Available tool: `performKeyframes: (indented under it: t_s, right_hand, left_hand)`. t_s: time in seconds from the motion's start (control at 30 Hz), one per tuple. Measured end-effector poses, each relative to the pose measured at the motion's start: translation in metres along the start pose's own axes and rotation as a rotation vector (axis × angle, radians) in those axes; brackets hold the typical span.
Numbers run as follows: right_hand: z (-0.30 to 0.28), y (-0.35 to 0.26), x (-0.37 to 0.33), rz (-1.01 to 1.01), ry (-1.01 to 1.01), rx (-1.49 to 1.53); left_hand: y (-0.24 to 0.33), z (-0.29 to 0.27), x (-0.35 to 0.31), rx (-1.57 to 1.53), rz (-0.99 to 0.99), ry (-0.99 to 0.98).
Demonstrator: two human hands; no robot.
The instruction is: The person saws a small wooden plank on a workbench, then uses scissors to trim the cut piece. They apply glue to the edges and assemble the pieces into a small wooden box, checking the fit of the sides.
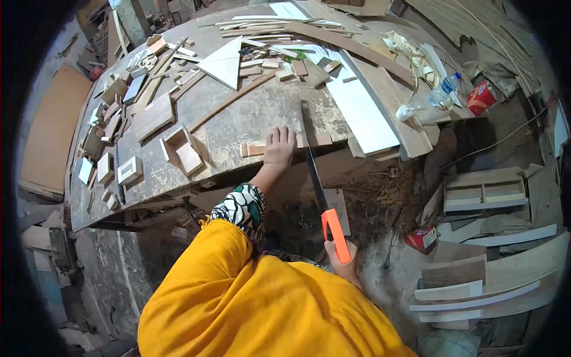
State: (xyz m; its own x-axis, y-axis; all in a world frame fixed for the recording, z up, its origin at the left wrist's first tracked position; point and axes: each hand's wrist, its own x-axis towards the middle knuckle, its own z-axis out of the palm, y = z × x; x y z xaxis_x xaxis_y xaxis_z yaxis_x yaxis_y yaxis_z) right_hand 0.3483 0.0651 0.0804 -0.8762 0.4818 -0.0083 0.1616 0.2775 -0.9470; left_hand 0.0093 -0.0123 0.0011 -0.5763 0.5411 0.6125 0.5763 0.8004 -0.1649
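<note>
A narrow strip of brown wood [254, 150] lies along the front edge of the worktable [238, 125]. My left hand [279, 146] rests on it, fingers stretched forward and lying flat, just left of a handsaw [315, 175]. The dark saw blade crosses the strip, its tip pointing away over the tabletop. Its orange handle hangs out past the table edge, nearer to me. My right hand [345, 260] is closed round that handle; the handle hides some of the fingers. Whether the teeth have cut into the strip I cannot tell.
An open wooden box [182, 152] and small wooden frames [129, 171] stand on the left. A white triangular board [223, 63], several strips and offcuts cover the back. White boards [361, 113], a plastic bottle [445, 88] and a red box [480, 98] are at right. Planks [505, 238] lie lower right.
</note>
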Motion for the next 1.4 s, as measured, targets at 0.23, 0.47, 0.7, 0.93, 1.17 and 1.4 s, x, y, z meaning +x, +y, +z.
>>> performKeyframes:
  t_s: [0.23, 0.47, 0.7, 0.93, 1.17, 1.4]
  right_hand:
    - [-0.009, 0.02, 0.052, -0.022, 0.016, 0.128]
    - [-0.012, 0.014, 0.023, -0.144, 0.021, -0.04]
    - [-0.05, 0.015, -0.072, 0.264, -0.021, -0.002]
    - [-0.015, -0.005, -0.021, 0.067, 0.077, 0.119]
    - [-0.037, 0.017, -0.06, 0.062, 0.064, 0.048]
    - [-0.033, 0.055, -0.083, 0.206, 0.163, 0.101]
  left_hand:
    - [0.009, -0.013, 0.007, -0.152, -0.096, -0.103]
    - [0.007, -0.009, 0.007, -0.078, -0.052, -0.066]
    - [0.007, -0.016, 0.007, -0.038, -0.04, -0.149]
    - [0.006, -0.014, 0.007, -0.171, -0.028, -0.237]
    - [0.005, -0.011, 0.006, -0.156, -0.035, -0.168]
    - [0.007, -0.017, 0.007, -0.165, -0.023, -0.25]
